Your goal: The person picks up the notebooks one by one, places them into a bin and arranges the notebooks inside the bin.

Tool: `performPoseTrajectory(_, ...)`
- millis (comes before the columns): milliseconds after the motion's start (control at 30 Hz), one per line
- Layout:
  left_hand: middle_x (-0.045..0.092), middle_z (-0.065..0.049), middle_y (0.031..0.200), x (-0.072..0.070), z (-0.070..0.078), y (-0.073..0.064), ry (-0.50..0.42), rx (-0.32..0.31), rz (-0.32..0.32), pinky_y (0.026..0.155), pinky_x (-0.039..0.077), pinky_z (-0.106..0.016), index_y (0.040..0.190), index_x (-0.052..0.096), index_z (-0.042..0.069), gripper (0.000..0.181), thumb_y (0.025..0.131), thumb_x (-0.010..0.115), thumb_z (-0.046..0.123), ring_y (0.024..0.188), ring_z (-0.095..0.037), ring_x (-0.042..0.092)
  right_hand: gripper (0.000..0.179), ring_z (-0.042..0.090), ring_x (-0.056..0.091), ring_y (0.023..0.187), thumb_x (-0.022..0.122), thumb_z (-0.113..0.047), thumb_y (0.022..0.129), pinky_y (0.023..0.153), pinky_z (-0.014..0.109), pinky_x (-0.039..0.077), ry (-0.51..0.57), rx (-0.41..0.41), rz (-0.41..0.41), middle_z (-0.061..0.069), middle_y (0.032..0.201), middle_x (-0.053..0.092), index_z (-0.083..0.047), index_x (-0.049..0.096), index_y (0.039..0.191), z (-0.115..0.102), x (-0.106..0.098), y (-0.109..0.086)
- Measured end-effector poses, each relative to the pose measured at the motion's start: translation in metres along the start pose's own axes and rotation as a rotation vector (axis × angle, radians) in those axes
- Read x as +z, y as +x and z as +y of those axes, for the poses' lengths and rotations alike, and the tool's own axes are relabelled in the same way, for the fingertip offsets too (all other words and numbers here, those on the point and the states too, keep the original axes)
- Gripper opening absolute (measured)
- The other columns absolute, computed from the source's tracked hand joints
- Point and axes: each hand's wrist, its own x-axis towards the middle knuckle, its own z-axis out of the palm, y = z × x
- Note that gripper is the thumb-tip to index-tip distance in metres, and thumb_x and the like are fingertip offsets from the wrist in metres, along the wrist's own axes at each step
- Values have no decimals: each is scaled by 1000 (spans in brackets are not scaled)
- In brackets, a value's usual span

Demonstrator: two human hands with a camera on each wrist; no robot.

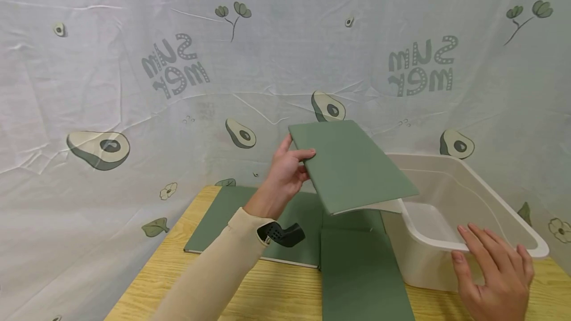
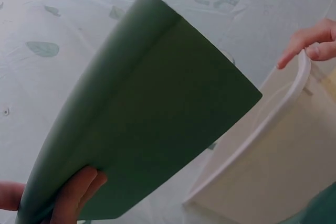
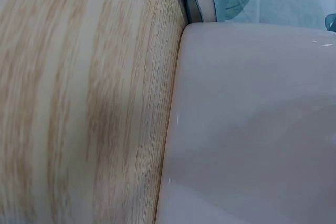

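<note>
Book (image 1: pixel 352 167) pinched by one edge in our left hand (image 1: pixel 285 170), we rest our relaxed right hand (image 1: pixel 495 271) on the bin (image 1: pixel 424 259) under it, perhaps for steadiness.

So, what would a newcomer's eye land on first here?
Probably the green hardcover raised mid-picture in the left hand, overlapping the left side of the pale bin in the head view. Next, perhaps, the right hand at the bin's near rim, and the avocado-printed sheet hanging behind everything.
</note>
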Motion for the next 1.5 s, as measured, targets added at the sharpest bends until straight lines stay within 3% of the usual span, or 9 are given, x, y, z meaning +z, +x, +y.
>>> performPoseTrajectory(233,56,-22,148,12,-13,6,-7,-16,-9,84,61,-42,168,31,33,86,99,59,-10,105,-35,73,57,3,50,147,60,-56,104,127,53,22,27,-17,34,10,140,72,-7,78,127,-2,1,0)
performPoseTrajectory(367,57,-23,147,19,-21,9,-3,-21,-19,73,61,-37,168,32,32,86,99,59,-10,91,-29,74,57,4,50,147,60,-56,104,127,55,22,30,-7,29,13,141,71,-7,78,128,-3,0,-1)
performPoseTrajectory(500,62,-19,133,28,-27,11,-10,-32,-29,64,61,-32,167,33,32,86,98,59,-11,76,-22,73,58,5,49,149,59,-57,104,128,56,21,24,8,4,10,144,70,-8,77,129,-3,-2,-1)
performPoseTrajectory(800,66,-14,119,52,-45,15,-38,-75,-6,65,60,-35,167,34,35,90,96,62,-12,74,-23,72,57,7,48,150,59,-56,105,127,61,21,33,2,-15,10,144,69,-8,77,130,2,-2,-2)
performPoseTrajectory(1133,70,-20,130,73,-70,21,-26,-97,8,70,61,-38,169,29,34,95,94,64,-13,86,-29,79,56,8,50,150,59,-55,105,129,59,22,46,-20,3,12,145,69,-8,78,128,0,-2,1)
performPoseTrajectory(1500,75,-20,115,88,-99,24,-32,-102,30,56,56,-30,167,34,33,91,94,67,-9,60,-17,69,58,13,51,150,60,-55,105,129,59,22,64,-34,28,15,144,68,-5,77,128,-1,-3,1)
